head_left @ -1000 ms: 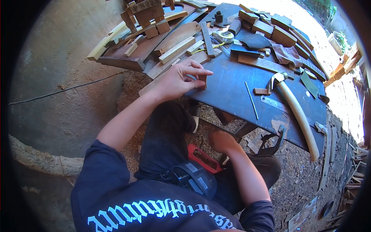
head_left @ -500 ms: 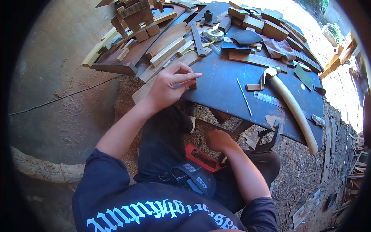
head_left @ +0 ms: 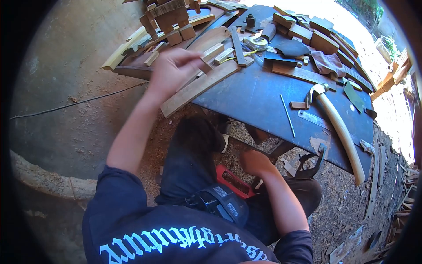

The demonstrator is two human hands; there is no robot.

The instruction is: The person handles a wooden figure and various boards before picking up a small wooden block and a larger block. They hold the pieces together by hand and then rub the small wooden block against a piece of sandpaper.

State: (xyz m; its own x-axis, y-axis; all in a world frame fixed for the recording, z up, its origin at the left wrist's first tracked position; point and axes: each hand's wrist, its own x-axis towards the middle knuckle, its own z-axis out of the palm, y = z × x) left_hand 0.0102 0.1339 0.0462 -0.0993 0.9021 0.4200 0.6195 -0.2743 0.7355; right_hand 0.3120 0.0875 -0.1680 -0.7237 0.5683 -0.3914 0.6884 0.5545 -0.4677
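Observation:
My left hand (head_left: 173, 70) is raised over the left end of the workbench, a little blurred. Its thumb and fingers pinch a small wooden block (head_left: 205, 66). Beneath that hand, a flat wooden board (head_left: 193, 90) lies slantwise and juts past the bench edge. My right hand (head_left: 256, 163) hangs low by my knee, below the front edge of the bench. Its fingers are curled closed, and what they hold, if anything, is hidden. Close to it, a red plastic frame-like object (head_left: 235, 181) rests by my lap.
On the blue-topped bench (head_left: 259, 97) lie a claw hammer (head_left: 338, 121), a thin pale rod (head_left: 288, 115), a metal ruler (head_left: 314, 118) and a tape measure (head_left: 255, 43). Several wood blocks (head_left: 323, 42) are heaped at the back. A clamp (head_left: 320, 154) grips the front edge.
My left hand has moved left and upward with the small wooden block, from the bench's front edge to above the slanted board. My right hand stays low. The camera view has shifted slightly.

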